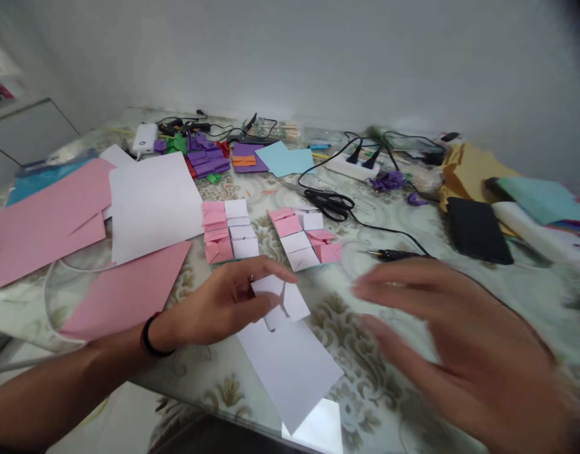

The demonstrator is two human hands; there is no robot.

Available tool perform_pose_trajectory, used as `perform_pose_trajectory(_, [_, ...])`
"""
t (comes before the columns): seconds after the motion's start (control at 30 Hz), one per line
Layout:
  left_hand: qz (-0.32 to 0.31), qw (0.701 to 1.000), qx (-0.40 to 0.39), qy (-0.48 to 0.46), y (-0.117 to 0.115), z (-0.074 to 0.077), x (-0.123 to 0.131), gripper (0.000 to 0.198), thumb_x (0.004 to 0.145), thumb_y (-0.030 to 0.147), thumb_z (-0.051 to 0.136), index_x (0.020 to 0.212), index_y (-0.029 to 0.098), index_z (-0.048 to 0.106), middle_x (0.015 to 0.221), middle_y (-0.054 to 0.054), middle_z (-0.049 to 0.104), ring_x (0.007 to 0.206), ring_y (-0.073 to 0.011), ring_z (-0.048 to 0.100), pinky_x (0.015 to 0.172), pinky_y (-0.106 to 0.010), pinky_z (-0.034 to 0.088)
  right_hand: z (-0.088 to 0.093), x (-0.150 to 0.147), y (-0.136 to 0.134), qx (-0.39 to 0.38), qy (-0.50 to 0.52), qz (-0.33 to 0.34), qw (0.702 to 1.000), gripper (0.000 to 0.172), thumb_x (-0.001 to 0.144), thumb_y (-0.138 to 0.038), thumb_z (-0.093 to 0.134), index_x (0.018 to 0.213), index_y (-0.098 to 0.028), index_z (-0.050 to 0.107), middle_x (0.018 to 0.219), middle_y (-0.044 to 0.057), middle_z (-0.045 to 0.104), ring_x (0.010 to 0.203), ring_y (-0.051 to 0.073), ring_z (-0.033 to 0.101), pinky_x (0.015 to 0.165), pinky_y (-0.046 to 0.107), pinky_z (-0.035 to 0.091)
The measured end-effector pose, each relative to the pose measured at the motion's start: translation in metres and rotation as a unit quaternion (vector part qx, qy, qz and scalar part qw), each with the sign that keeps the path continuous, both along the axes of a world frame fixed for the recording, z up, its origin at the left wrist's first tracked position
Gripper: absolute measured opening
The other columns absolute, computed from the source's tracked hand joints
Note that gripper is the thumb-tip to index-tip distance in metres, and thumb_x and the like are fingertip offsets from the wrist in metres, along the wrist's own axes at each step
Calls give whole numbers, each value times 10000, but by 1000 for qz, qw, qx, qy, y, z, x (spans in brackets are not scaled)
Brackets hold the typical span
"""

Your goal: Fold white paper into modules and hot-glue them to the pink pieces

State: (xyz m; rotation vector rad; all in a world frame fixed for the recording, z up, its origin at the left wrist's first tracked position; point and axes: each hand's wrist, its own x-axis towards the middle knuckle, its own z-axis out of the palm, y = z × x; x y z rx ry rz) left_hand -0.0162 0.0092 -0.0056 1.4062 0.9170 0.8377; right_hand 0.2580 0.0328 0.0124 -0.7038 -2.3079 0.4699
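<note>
A small folded piece of white paper [295, 304] is pinched between the thumb and fingers of my left hand [224, 299], its flaps partly raised. Beneath it a flat white paper strip [292, 372] lies on the table, reaching toward the near edge. My right hand [460, 340] hovers to the right of the papers, smeared by motion, with its thumb and fingers apart and nothing visible between them. Beyond my left hand lie two blocks of folded pink and white paper squares, a left block [231, 232] and a right block [304, 238].
Pink sheets [48, 217] and a large white sheet [152, 205] cover the left side. Black-handled scissors [330, 203] lie behind the blocks near a power strip [351, 165] with trailing cables. A black phone-like slab [479, 230] rests at the right. Purple folded papers [207, 157] sit at the back.
</note>
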Motion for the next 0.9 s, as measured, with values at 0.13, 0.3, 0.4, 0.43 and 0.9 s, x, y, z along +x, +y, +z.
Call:
perform_pose_trajectory(0.13, [-61,996,-43,-52,-2,-2,0,250,1007,194,610,1244,263,567,978,-17,661,701,-104,627,574,-195,489,-16,-19,3,-75,-2,46,996,354,944,-160,717,1277,-275,680,1135,73,687,992,178,710,830,278,609])
perform_pose_trajectory(0.3, [-72,997,-16,1,-3,-3,1,233,984,204,636,1200,255,567,1065,-31,615,712,-109,617,567,-216,496,-26,-26,-2,-135,45,88,986,208,923,-230,771,1131,-227,768,1063,68,722,927,154,731,823,252,602])
perform_pose_trajectory(0.4, [-70,997,-23,13,-2,-1,0,197,1011,284,618,1200,244,579,1003,-33,636,703,-125,613,579,-242,502,-28,-28,-3,-145,56,76,985,165,954,-260,735,1103,-210,783,1024,72,728,889,149,725,789,250,599])
perform_pose_trajectory(0.43, [-68,997,-23,24,-2,0,0,191,1023,319,602,1198,241,592,981,-32,640,709,-130,609,587,-249,499,-29,-29,-3,-143,61,72,985,152,969,-258,714,1090,-204,788,1008,73,728,872,146,722,762,245,594])
perform_pose_trajectory(0.9, [-49,916,268,295,9,-16,-2,225,908,200,728,1105,227,623,1184,-63,671,1084,-221,664,951,-366,524,-44,-24,4,-26,-62,7,998,193,1008,-139,576,974,-165,764,921,66,794,816,175,747,727,281,590])
